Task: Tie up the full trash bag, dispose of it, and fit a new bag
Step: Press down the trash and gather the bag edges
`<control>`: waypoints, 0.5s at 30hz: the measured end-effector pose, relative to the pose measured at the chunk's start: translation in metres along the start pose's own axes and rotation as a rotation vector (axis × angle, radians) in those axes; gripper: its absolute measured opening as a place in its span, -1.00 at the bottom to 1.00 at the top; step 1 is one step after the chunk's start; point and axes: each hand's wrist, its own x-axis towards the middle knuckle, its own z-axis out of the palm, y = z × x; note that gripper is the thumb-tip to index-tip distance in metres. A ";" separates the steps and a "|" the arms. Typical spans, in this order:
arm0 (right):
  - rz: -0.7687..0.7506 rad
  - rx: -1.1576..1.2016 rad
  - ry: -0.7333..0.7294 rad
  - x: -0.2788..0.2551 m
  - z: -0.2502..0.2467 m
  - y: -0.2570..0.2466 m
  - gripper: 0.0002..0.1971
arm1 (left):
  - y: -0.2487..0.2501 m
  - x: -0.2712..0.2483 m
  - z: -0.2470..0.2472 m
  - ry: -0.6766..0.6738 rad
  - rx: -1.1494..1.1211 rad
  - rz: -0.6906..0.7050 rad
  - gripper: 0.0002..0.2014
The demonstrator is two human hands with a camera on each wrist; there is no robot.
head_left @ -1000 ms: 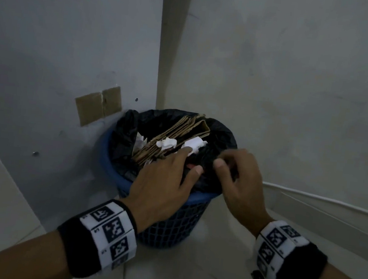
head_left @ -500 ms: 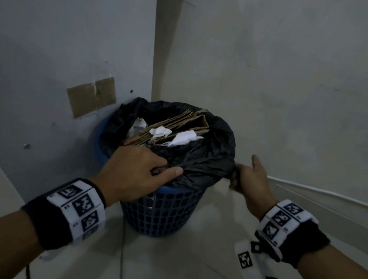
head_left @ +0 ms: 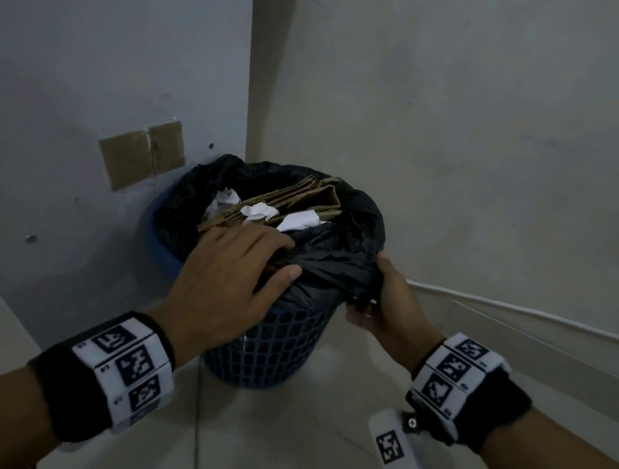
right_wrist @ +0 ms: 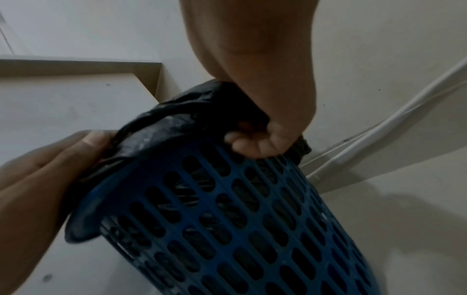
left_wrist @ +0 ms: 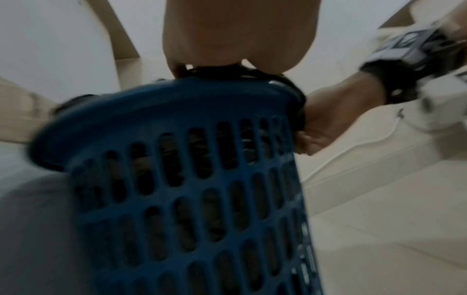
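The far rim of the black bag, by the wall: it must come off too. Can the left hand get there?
Probably yes: the left hand grips the black bag at the near rim, and only cardboard and paper stick up between.

A blue basket [head_left: 271, 349] stands on the pale tiled floor [head_left: 276, 442].

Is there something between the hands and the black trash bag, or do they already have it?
Nothing visible is between them. The left hand grips the trash bag at the near rim; the right hand grips its edge at the blue bin's right side.
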 end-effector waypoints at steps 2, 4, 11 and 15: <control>-0.143 0.017 0.154 0.005 0.000 -0.006 -0.62 | 0.014 -0.001 0.005 -0.039 -0.040 -0.029 -0.59; -0.299 0.061 0.320 0.009 -0.005 -0.018 -0.63 | 0.021 -0.002 0.011 -0.076 -0.006 -0.062 -0.60; -1.001 -0.299 0.346 -0.012 0.021 -0.063 -0.77 | 0.009 0.002 0.012 -0.082 0.020 -0.108 -0.56; -1.032 -0.805 0.165 -0.001 0.023 -0.035 -0.50 | -0.020 -0.004 0.000 -0.042 -0.033 -0.126 -0.58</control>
